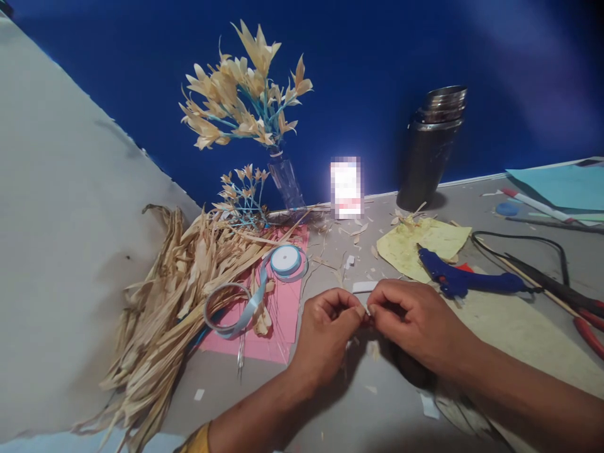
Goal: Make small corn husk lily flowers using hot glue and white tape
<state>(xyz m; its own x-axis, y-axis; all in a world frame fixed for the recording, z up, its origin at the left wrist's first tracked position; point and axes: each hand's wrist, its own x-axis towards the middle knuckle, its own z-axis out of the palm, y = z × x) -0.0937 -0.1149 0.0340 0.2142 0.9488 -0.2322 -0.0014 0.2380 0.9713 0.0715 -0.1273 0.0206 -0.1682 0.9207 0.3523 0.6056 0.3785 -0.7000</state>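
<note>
My left hand and my right hand meet fingertip to fingertip over the table. Both are closed in a pinch. A tiny pale bit shows between the fingertips, too small to name. Just behind the hands lies a small white strip. To the left, a spool of light blue ribbon and a ring-shaped roll of tape rest on pink paper. A blue glue gun lies right of my right hand, partly on yellow paper.
Dried corn husks are heaped on the left. Behind stand a bottle holding husk flowers, a smaller flower bunch, a bright blurred rectangle and a dark flask. Red-handled pliers and cords lie far right.
</note>
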